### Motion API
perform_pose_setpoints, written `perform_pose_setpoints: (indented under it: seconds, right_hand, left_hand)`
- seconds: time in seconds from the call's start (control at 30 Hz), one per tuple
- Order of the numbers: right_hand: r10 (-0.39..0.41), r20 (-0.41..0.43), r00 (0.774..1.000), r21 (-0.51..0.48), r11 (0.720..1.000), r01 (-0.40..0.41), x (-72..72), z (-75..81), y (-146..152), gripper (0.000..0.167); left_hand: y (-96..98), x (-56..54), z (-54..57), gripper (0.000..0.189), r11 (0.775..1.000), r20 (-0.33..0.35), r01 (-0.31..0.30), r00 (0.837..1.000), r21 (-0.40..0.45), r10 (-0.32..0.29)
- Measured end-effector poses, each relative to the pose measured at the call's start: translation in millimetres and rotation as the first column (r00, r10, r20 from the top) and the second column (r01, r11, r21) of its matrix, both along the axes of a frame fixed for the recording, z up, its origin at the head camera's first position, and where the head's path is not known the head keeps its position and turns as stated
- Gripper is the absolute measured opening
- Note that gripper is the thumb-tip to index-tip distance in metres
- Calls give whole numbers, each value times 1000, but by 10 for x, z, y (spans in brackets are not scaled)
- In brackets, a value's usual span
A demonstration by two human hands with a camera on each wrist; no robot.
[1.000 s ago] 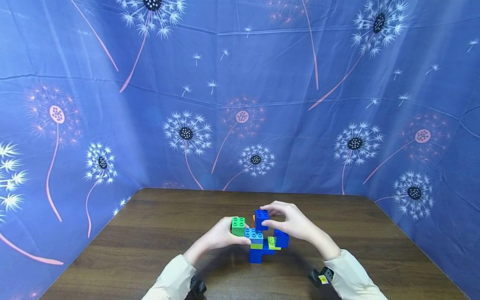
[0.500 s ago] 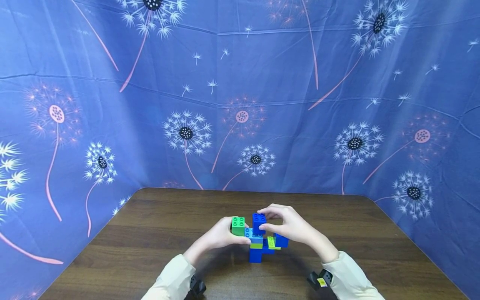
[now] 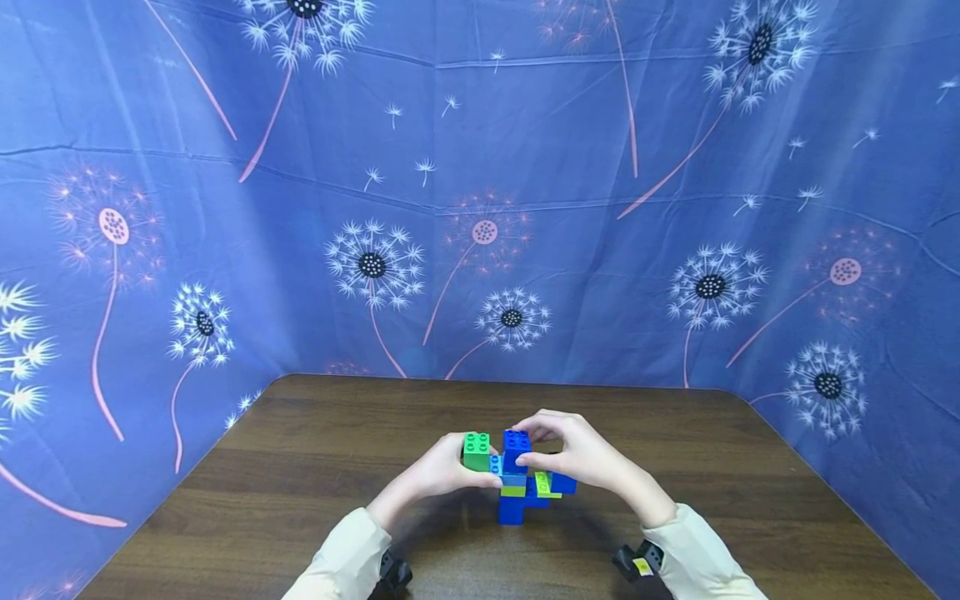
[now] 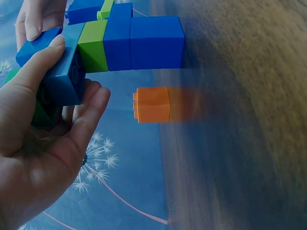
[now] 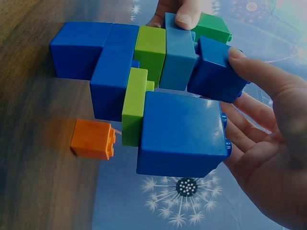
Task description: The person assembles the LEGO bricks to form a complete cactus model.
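Note:
My right hand (image 3: 573,450) pinches a blue toy building brick (image 3: 516,450) between thumb and fingers, right at the studs of a light blue brick (image 5: 178,57). My left hand (image 3: 441,468) grips the light blue brick, its thumb (image 4: 48,55) on the near side and the fingers around the far side. A green brick (image 3: 476,451) sits at the light blue brick's left end, by the left hand. Below come a lime brick (image 4: 93,46) and more blue bricks (image 4: 157,43), standing on the table. A thin lime brick (image 5: 134,108) bears another blue brick (image 5: 184,132) on the right.
A loose orange brick (image 5: 93,139) stands on the wooden table (image 3: 337,425) behind the build, hidden in the head view. A blue dandelion-print cloth (image 3: 585,275) hangs around the table's back and sides.
My right hand has moved down and slightly left, bringing the blue brick onto the light blue brick's right part. The orange brick has become hidden in the head view. My left hand stays put.

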State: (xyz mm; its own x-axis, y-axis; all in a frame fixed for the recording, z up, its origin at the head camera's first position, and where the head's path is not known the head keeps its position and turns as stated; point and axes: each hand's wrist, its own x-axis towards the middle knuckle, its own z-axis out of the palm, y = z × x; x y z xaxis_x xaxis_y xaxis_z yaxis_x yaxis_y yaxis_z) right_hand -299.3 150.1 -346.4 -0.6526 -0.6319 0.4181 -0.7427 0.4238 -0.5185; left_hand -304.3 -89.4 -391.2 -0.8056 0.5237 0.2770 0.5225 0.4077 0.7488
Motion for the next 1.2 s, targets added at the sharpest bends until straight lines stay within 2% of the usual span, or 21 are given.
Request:
perform_pose_setpoints:
  seconds: [0.33,0.8,1.2]
  right_hand:
    - [24,-5,1000,-11,1000,-24,-6,3,-5,37]
    - [23,13,1000,37,999,-23,11,70,-59,32]
    - [21,42,999,13,1000,-21,25,17,-57,34]
  left_hand:
    - [7,-4,3,31,1000,-4,7,1000,2,-7]
    - [0,-2,15,31,1000,-8,11,1000,0,-11]
    - [5,-7,7,32,1000,0,9,1000,1,-9]
